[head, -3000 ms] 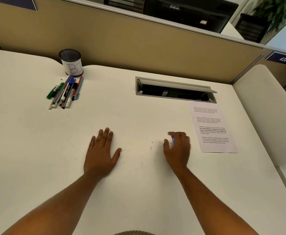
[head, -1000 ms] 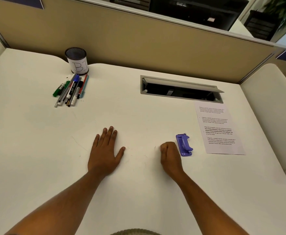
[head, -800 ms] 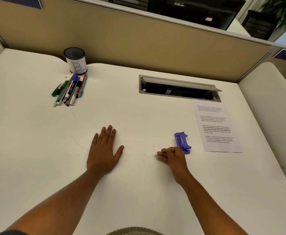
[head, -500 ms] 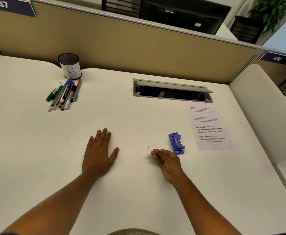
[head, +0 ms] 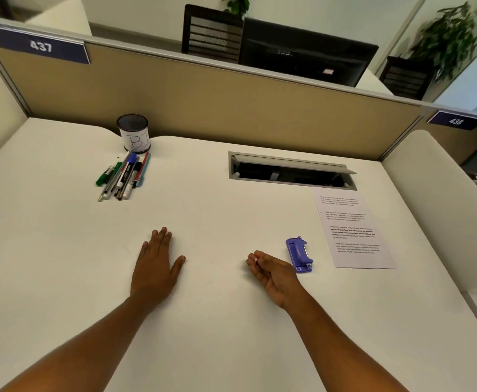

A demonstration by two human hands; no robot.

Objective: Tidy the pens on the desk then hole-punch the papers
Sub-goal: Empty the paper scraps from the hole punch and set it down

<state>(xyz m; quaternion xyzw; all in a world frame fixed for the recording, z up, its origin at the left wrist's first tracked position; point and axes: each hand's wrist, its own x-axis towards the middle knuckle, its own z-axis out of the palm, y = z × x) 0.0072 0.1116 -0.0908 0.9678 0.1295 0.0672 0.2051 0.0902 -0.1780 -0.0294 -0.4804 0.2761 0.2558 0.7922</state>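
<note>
Several pens and markers (head: 122,176) lie bunched on the white desk (head: 62,250) at the back left, just in front of a dark mesh cup (head: 134,133) with a white label marked "B". A small purple hole punch (head: 299,253) sits near the middle right, and a printed sheet of paper (head: 350,227) lies to its right. My left hand (head: 156,267) rests flat on the desk, palm down. My right hand (head: 271,271) lies just left of the punch, turned palm up with fingers loosely curled, holding nothing.
A grey cable hatch (head: 291,169) stands open in the desk at the back centre. A tan partition (head: 231,106) closes the back edge, and cream side panels (head: 441,199) flank the desk. A dark monitor (head: 302,55) shows beyond the partition.
My right hand let go of the purple punch, drew back to its left and rolled palm up. My left hand stayed flat. The view tilted upward.
</note>
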